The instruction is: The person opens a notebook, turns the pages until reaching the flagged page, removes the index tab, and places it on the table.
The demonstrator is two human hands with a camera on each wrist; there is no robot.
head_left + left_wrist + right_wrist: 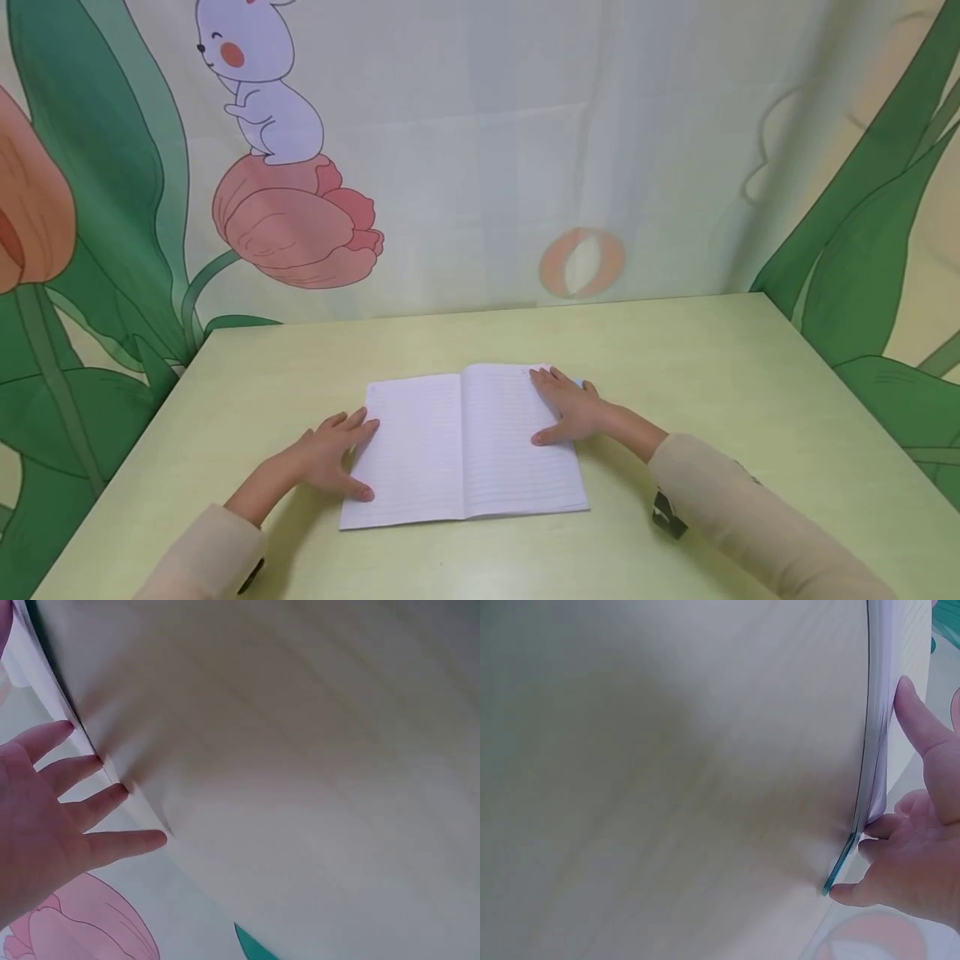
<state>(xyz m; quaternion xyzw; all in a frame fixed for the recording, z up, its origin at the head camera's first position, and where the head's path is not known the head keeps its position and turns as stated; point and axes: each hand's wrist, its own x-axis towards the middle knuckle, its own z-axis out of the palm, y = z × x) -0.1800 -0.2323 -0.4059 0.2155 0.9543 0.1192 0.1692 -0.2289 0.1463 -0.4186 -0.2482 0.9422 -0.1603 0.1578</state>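
Note:
An open lined notebook lies on the table, its blank ruled pages facing up and the fold near the middle. My left hand is at the notebook's left edge, thumb on the lower left page and the other fingers spread along the edge. In the left wrist view those fingers look straight. Across the right page's upper outer part rests my right hand, thumb on the page and fingers reaching to the top corner. The right wrist view shows a teal cover corner beside the right hand.
The pale yellow-green table extends around the notebook on all sides. Behind it hangs a curtain printed with a rabbit, tulips and leaves. Dark straps show under the beige sleeves.

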